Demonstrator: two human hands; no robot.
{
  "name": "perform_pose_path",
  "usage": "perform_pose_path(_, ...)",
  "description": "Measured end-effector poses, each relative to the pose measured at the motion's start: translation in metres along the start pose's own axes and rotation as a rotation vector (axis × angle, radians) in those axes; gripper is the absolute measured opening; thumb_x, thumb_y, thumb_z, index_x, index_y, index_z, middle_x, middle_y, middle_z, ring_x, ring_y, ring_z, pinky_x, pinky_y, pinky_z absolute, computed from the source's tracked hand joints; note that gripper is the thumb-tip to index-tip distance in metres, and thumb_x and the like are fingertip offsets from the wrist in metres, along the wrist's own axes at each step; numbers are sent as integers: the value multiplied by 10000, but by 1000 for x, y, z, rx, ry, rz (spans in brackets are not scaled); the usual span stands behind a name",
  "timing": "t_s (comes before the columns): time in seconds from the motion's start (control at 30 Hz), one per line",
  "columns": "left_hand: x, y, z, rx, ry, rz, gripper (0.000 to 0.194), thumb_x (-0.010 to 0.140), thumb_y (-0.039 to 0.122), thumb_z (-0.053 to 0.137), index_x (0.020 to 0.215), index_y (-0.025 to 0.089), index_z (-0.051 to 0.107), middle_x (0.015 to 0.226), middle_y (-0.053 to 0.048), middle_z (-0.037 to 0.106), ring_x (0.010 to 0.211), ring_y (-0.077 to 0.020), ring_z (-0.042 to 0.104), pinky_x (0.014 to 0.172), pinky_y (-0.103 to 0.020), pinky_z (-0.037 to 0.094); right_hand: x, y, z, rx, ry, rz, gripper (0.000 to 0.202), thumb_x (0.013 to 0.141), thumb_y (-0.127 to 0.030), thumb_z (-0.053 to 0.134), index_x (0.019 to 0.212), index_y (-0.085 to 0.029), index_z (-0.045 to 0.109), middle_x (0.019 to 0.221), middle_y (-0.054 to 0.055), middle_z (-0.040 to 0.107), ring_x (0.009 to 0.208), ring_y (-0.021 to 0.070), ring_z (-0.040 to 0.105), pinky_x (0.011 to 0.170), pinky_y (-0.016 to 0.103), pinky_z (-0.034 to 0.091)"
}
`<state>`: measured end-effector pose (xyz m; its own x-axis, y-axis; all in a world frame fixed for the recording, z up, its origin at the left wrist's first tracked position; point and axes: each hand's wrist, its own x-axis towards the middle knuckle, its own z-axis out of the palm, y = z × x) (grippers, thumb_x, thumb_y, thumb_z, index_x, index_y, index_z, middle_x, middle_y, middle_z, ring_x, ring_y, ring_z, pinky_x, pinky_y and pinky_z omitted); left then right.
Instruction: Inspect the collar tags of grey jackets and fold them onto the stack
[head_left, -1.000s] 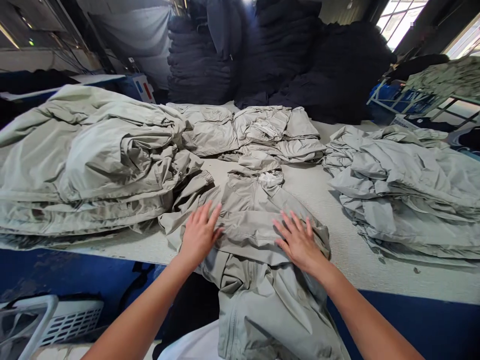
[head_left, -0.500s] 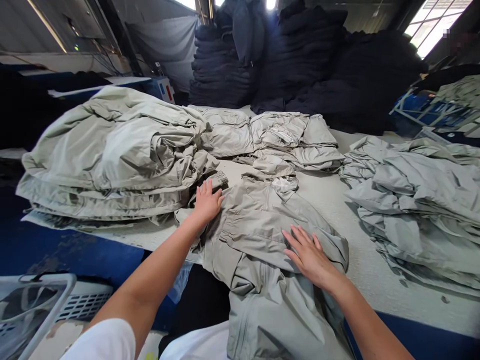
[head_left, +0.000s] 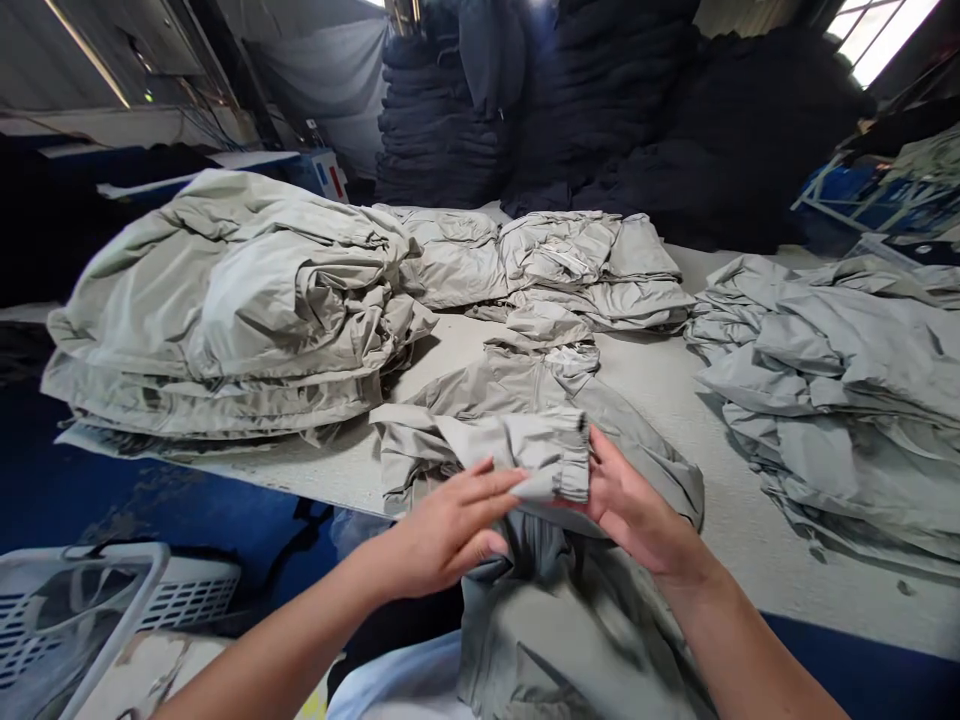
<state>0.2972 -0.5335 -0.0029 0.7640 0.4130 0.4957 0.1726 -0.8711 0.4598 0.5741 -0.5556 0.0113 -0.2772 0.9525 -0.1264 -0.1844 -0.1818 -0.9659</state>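
A grey-green jacket (head_left: 517,385) lies on the pale table, its lower part hanging over the front edge towards me. One sleeve (head_left: 487,445) is folded across its front, with the elastic cuff (head_left: 571,455) pointing right. My right hand (head_left: 622,500) holds the cuff end, its fingers partly hidden behind the cloth. My left hand (head_left: 461,520) lies against the lower edge of the sleeve, fingers stretched out and apart, the thumb below.
Stacks of similar garments stand at the left (head_left: 225,290), the back (head_left: 555,255) and the right (head_left: 847,380) of the table (head_left: 652,375). Dark piles (head_left: 442,130) rise behind. A white basket (head_left: 187,595) is at the lower left.
The left-side sleeve has been brought across the jacket, its cuff now at the right. My left hand has moved right and down; my right hand has turned and taken hold of the cuff.
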Motion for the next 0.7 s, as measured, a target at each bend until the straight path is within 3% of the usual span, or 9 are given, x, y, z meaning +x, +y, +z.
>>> perform_pose_path(0.1,-10,-3,14,50,40,49,415,1078,383,505,1461,233,565,1495,-127,641,1480,-243,519,1310,-503,317,-5,-2,4,-83,192,33,684,776,-409,845,1410,-281,621,1213,65,749,918,212,719,669,279,581)
perform_pose_path(0.17,-18,-19,19,155,158,-27,437,1037,352,600,1461,256,564,1521,-130,612,1527,-279,451,1305,-556,305,-13,-4,-8,-70,244,-32,530,751,-363,819,1258,-256,704,1086,43,773,847,202,710,682,283,572)
perform_pose_path(0.3,-37,-60,28,373,257,-382,729,955,304,712,1611,287,392,1742,-173,243,1623,-383,215,1264,-628,327,-28,-4,-57,-189,411,-62,545,787,-395,697,1312,-249,667,1119,81,779,846,242,732,701,334,591)
perform_pose_path(0.37,-47,-77,34,397,247,-494,810,930,303,736,1634,288,337,1752,-187,167,1618,-408,211,1242,-630,357,-32,4,-81,-501,575,26,634,838,-416,637,1441,-226,586,1189,127,762,842,262,740,709,373,601)
perform_pose_path(0.43,-55,-88,41,403,257,-545,786,909,314,758,1598,269,383,1709,-201,235,1588,-412,278,1227,-625,380,-34,17,-97,-939,701,30,674,896,-444,596,1524,-211,524,1366,184,687,1014,318,737,863,464,604)
perform_pose_path(0.5,-59,-92,47,409,282,-570,662,892,336,776,1488,244,504,1611,-200,364,1523,-407,376,1210,-622,403,-35,32,-105,-1339,658,-61,633,948,-474,556,1534,-237,539,1566,185,541,1326,388,606,1094,580,490)
perform_pose_path(0.57,-60,-93,51,412,278,-576,538,878,362,789,1362,228,596,1494,-188,460,1434,-395,464,1180,-611,439,-34,45,-106,-1556,447,-102,602,961,-517,557,1517,-288,574,1671,123,430,1528,404,392,1217,630,348)
perform_pose_path(0.63,-60,-93,54,416,246,-583,509,864,378,798,1319,227,627,1450,-181,487,1391,-394,489,1164,-611,452,-29,54,-105,-1595,231,-51,661,901,-568,643,1512,-322,588,1697,81,395,1583,397,293,1243,635,311)
perform_pose_path(0.7,-60,-96,58,427,216,-599,548,859,387,795,1354,230,619,1481,-189,474,1405,-407,474,1168,-622,443,-23,55,-105,-1552,154,-10,615,839,-557,706,1408,-323,689,1664,78,450,1580,404,298,1253,657,276)
